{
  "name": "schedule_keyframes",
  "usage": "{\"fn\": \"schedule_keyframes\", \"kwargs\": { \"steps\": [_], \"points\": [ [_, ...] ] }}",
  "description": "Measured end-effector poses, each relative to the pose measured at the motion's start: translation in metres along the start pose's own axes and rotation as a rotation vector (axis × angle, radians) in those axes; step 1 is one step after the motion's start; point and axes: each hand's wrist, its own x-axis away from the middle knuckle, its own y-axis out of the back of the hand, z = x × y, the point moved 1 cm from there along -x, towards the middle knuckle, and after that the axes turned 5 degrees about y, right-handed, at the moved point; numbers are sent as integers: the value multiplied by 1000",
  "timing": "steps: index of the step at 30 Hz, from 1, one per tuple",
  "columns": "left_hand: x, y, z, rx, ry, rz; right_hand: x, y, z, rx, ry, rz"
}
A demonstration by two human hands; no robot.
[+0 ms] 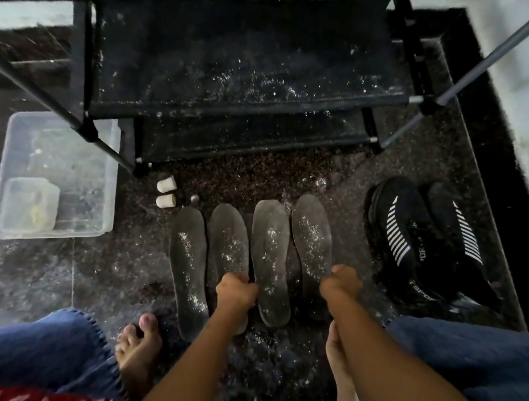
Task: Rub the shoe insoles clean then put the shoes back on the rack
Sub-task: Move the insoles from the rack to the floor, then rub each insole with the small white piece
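Observation:
Several dark grey insoles dusted with white powder lie side by side on the dark floor. My left hand [236, 291] grips the heel end of the second insole from the left [229, 239]. My right hand [342, 280] pinches the heel end of the rightmost insole [311, 233]. The leftmost insole [188, 268] and the third insole [270, 253] lie untouched between and beside them. A pair of black shoes with white stripes [422, 242] stands on the floor to the right. The black shoe rack [239, 85], speckled with powder, stands just beyond the insoles.
A clear plastic tub [58, 178] holding a smaller container sits on the floor at the left, under a rack leg. Two small white caps [166, 191] lie near the rack's foot. My bare feet [139, 350] and blue trouser legs frame the bottom. White wall at right.

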Motion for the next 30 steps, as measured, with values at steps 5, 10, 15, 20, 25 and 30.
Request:
{"fn": "schedule_keyframes", "kwargs": {
  "steps": [5,10,15,20,25,30],
  "points": [
    [27,48,-17,-35,-85,-16,32,23,34,-87,115,44],
    [51,143,-38,-58,-184,-114,81,48,86,-69,363,72],
    [83,287,-60,-78,-277,-213,138,53,158,-192,557,106],
    [126,420,-66,-8,-411,-383,198,24,228,-255,741,191],
    [110,454,-28,235,-405,-286,235,-41,277,-285,783,304],
    [39,431,18,433,-291,-171,242,-116,306,-196,829,487]
  ]
}}
